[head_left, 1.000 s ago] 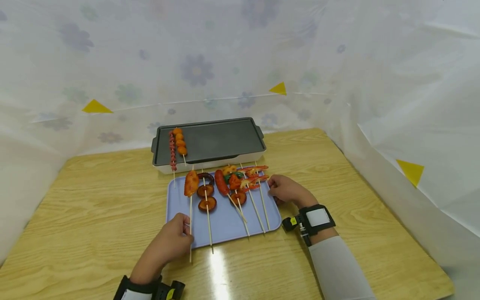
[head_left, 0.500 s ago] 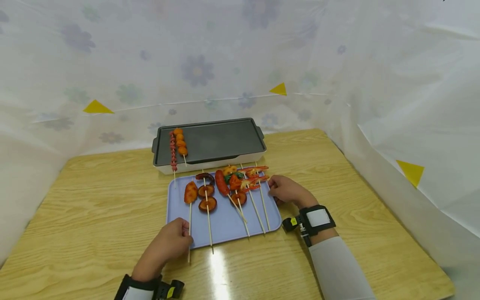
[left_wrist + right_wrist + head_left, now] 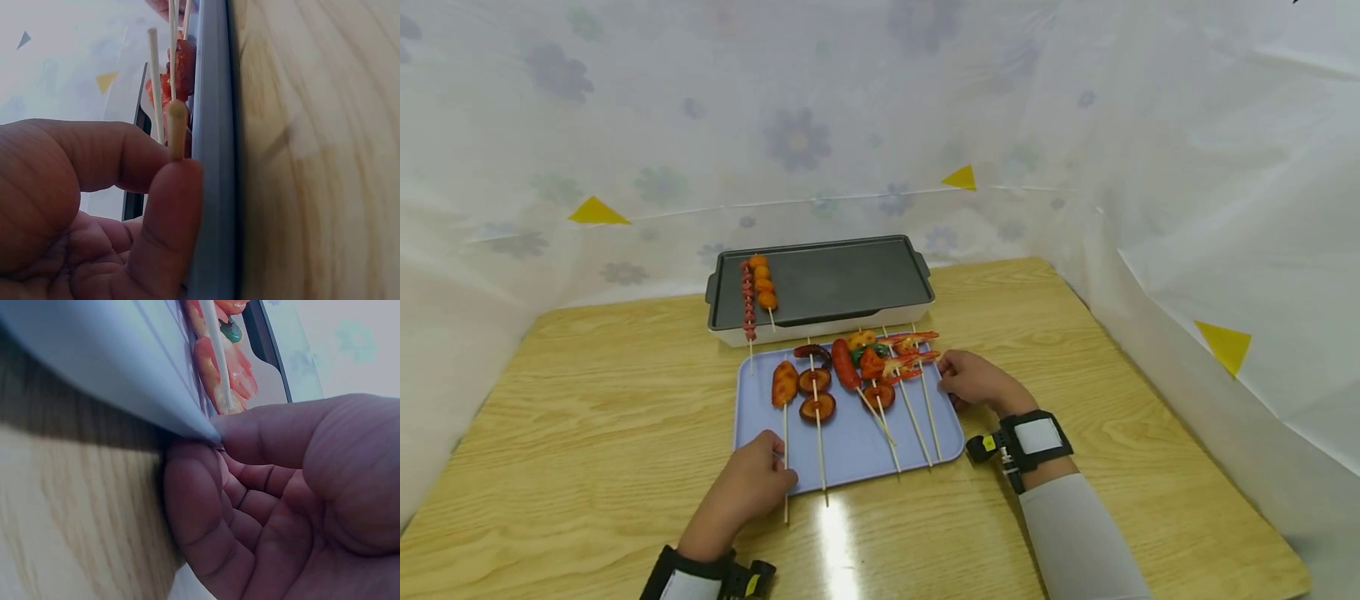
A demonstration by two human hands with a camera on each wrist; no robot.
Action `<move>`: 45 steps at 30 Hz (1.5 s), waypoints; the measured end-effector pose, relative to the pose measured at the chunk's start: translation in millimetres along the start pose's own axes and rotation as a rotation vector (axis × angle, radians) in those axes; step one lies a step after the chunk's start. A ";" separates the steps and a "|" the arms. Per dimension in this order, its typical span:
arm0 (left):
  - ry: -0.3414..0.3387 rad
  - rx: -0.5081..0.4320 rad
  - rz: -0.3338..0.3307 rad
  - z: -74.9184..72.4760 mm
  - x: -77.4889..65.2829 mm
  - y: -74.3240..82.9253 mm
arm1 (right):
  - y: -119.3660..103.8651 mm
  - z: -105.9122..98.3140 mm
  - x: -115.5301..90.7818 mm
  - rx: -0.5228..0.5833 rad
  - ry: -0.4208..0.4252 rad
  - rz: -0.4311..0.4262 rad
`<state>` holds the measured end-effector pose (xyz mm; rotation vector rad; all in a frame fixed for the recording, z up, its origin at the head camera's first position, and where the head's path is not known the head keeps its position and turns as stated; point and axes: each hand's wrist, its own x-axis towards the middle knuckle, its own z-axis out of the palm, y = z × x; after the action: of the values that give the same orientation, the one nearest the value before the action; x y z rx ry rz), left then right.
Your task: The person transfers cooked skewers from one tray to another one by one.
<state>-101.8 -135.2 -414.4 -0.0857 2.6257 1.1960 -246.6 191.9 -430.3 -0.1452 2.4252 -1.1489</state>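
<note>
My left hand [image 3: 748,483] pinches the lower part of a wooden stick between thumb and finger; the stick's blunt end [image 3: 177,122] pokes out in the left wrist view. At its top is a browned piece shaped like a chicken wing [image 3: 785,383], over the left part of the pale blue tray [image 3: 853,458]. My right hand [image 3: 981,385] grips the tray's right edge, thumb on top and fingers below. On the tray lie a mushroom skewer [image 3: 816,407], a sausage skewer [image 3: 845,364], shrimp skewers [image 3: 904,367] and another with mixed pieces, partly overlapping.
Behind the tray stands a dark griddle [image 3: 842,279] on a white base. Two skewers rest at its left end: small red pieces [image 3: 748,304] and orange balls [image 3: 764,283]. A wooden table [image 3: 587,417] carries everything, with white sheeting [image 3: 850,100] around it.
The wing skewer has come down toward me onto the tray's left part, then shifted slightly right with my left hand. My right hand stays at the tray edge.
</note>
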 end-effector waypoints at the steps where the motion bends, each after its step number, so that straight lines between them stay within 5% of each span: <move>1: 0.000 0.007 0.004 0.4 0.5 0.4 | 0.4 0.1 -0.1 -0.003 0.001 -0.001; 19: 0.005 0.066 0.041 6.8 7.6 6.3 | 1.6 0.3 0.8 0.008 -0.006 -0.011; 36: -0.006 0.113 -0.007 6.2 15.1 0.3 | 6.4 3.1 5.9 0.010 0.002 -0.006; 41: 0.046 0.159 0.010 -2.2 13.1 1.3 | 6.1 3.3 4.7 -0.002 0.002 -0.018; 45: 0.127 0.177 0.095 -13.0 14.4 5.8 | 6.6 3.8 4.5 0.000 0.001 -0.027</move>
<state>-119.3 -140.4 -405.6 -0.0042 2.8635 1.0106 -248.3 192.2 -439.0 -0.1778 2.4306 -1.1614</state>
